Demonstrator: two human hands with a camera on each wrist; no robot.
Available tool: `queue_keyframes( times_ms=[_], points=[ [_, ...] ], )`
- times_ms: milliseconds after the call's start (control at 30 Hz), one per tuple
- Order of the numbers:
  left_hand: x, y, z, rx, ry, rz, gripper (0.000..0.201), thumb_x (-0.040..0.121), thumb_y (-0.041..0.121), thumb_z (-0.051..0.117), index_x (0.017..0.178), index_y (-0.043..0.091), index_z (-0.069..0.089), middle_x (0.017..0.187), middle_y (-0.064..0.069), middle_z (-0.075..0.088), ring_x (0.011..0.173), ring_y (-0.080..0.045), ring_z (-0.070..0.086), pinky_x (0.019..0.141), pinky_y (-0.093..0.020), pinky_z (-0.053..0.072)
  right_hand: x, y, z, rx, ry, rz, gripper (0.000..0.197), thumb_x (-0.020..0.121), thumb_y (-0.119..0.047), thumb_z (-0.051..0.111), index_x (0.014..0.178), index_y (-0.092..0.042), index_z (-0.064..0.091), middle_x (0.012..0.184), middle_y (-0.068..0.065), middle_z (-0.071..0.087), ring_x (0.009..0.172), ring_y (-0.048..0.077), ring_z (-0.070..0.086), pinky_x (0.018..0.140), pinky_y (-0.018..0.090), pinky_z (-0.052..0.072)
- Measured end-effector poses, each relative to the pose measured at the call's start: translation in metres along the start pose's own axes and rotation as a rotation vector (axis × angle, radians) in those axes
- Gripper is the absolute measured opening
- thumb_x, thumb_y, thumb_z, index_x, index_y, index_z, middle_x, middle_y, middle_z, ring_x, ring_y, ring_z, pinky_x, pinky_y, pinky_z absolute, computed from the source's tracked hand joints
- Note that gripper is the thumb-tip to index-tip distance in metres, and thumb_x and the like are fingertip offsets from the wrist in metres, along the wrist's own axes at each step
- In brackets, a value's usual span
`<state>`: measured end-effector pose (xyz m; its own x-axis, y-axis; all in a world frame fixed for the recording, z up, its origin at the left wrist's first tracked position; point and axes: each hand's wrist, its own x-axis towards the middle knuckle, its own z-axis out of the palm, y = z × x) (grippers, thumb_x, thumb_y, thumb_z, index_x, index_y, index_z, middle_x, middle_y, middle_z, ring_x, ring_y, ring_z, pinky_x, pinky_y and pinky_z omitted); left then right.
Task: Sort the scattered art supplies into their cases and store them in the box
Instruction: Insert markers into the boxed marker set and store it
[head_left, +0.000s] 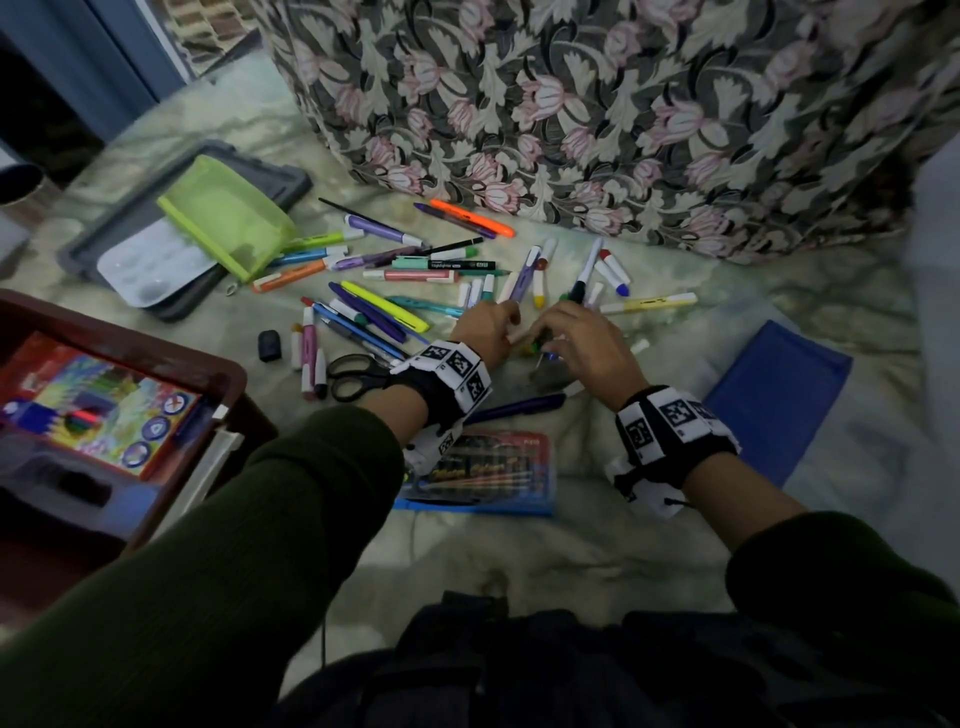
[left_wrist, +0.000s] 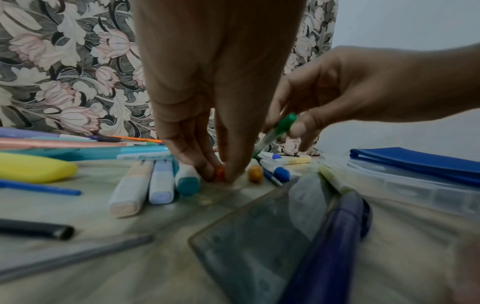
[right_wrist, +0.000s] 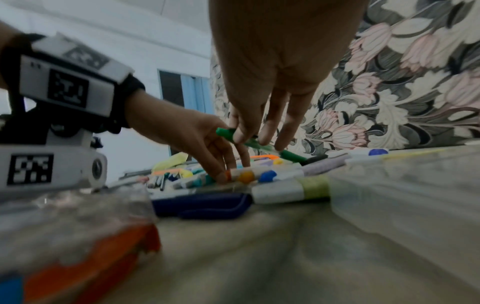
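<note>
Left hand (left_wrist: 221, 86) at frame centre, fingertips pinched on orange-capped marker (left_wrist: 220, 173) lying on bed cover. Right hand (right_wrist: 280, 67) beside it, green pen (right_wrist: 249, 142) pinched and lifted. Pens and markers scattered above hands. Green mesh pouch (head_left: 228, 215) upper left; box (head_left: 236, 376) at left edge.

- Markers and pens (head_left: 395, 275): many colours, capped, scattered flat across the pale cloth.
- Green pen (left_wrist: 279, 130): slim, tilted, lifted off the cloth.
- Green mesh pouch (head_left: 226, 215): lies on a grey tray.
- Clear case with blue lid (head_left: 774, 400): open, right of the pile.
- Brown box (head_left: 228, 374): at left, holding a colourful pack.
</note>
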<state>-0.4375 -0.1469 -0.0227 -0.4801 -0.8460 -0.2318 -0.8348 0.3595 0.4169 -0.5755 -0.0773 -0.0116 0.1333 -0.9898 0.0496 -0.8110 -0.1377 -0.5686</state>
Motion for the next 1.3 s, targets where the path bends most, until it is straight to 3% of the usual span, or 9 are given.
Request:
queue_keyframes(
  times_ms=[167,300,433,533,667,767,1033,1133,1300],
  points=[
    [-0.006,-0.004,-0.007,-0.117,0.085,-0.045,0.028,0.081,0.001,0.055,0.108,0.003,0.062,0.109,-0.018,0.066,0.103,-0.031,0.061,0.087,-0.034,0.049,-0.014,0.0,-0.005,0.14,0.161,0.038,0.018,0.078,0.008,0.06,0.093,0.0,0.065,0.096,0.013,0.061,0.089,0.023,0.055,0.078,0.03,0.042],
    [-0.017,-0.008,-0.018,-0.291,0.174,-0.053,0.021,0.082,0.004,0.06,0.1,0.001,0.068,0.101,-0.018,0.069,0.099,-0.026,0.063,0.084,-0.025,0.047,-0.011,0.005,0.0,-0.067,-0.032,-0.01,0.021,0.077,0.003,0.064,0.097,-0.005,0.067,0.104,0.012,0.061,0.102,0.028,0.052,0.085,0.031,0.035],
    [-0.036,-0.011,-0.035,-0.486,0.288,-0.015,0.019,0.087,0.004,0.056,0.101,0.002,0.069,0.1,-0.019,0.069,0.094,-0.028,0.064,0.078,-0.02,0.046,-0.005,0.007,0.004,-0.253,-0.188,-0.054,0.022,0.08,-0.007,0.066,0.101,-0.013,0.067,0.11,0.005,0.058,0.104,0.024,0.046,0.078,0.023,0.029],
    [-0.05,-0.016,-0.048,-0.654,0.231,-0.033,0.019,0.091,0.002,0.05,0.103,0.004,0.065,0.097,-0.017,0.066,0.082,-0.026,0.067,0.078,-0.033,0.057,0.001,0.003,0.003,-0.264,-0.194,-0.026,0.028,0.083,-0.001,0.055,0.105,-0.016,0.065,0.109,0.007,0.058,0.107,0.026,0.049,0.081,0.033,0.042],
    [-0.067,-0.024,-0.055,-0.814,0.151,-0.074,0.01,0.087,0.0,0.058,0.089,0.011,0.056,0.08,-0.004,0.06,0.061,-0.008,0.066,0.066,-0.025,0.058,0.016,-0.005,0.003,-0.403,-0.234,-0.032,0.038,0.086,0.006,0.049,0.117,-0.014,0.061,0.118,0.011,0.052,0.114,0.028,0.045,0.08,0.038,0.043],
    [-0.077,-0.029,-0.056,-0.784,0.115,-0.057,0.017,0.083,0.002,0.064,0.079,0.016,0.056,0.075,0.0,0.061,0.068,-0.01,0.063,0.063,-0.019,0.054,0.027,-0.011,0.002,-0.522,-0.357,-0.018,0.031,0.09,0.003,0.049,0.114,-0.01,0.064,0.122,0.013,0.052,0.114,0.031,0.048,0.084,0.037,0.042],
    [-0.094,-0.025,-0.048,-0.871,-0.061,-0.064,0.009,0.088,0.007,0.06,0.096,0.006,0.061,0.079,-0.003,0.058,0.069,-0.013,0.061,0.069,-0.026,0.058,0.034,-0.008,-0.01,-0.502,-0.488,-0.114,0.021,0.09,-0.001,0.052,0.104,-0.004,0.067,0.113,0.018,0.049,0.101,0.033,0.052,0.086,0.04,0.044],
    [-0.1,-0.018,-0.041,-0.899,-0.106,-0.066,0.013,0.089,0.004,0.057,0.101,0.003,0.061,0.08,-0.004,0.056,0.07,-0.014,0.06,0.065,-0.021,0.058,0.027,-0.006,-0.015,-0.478,-0.429,-0.155,0.022,0.087,0.0,0.057,0.106,-0.008,0.066,0.11,0.014,0.051,0.103,0.03,0.051,0.076,0.032,0.038],
    [-0.109,-0.003,-0.015,-0.87,-0.131,-0.092,0.021,0.089,-0.002,0.054,0.109,-0.005,0.061,0.076,-0.002,0.059,0.061,-0.005,0.06,0.064,-0.018,0.054,-0.007,-0.018,-0.014,-0.042,-0.041,-0.039,0.012,0.084,-0.004,0.064,0.095,-0.008,0.063,0.097,0.009,0.061,0.084,0.021,0.058,0.07,0.022,0.041]
  ],
)
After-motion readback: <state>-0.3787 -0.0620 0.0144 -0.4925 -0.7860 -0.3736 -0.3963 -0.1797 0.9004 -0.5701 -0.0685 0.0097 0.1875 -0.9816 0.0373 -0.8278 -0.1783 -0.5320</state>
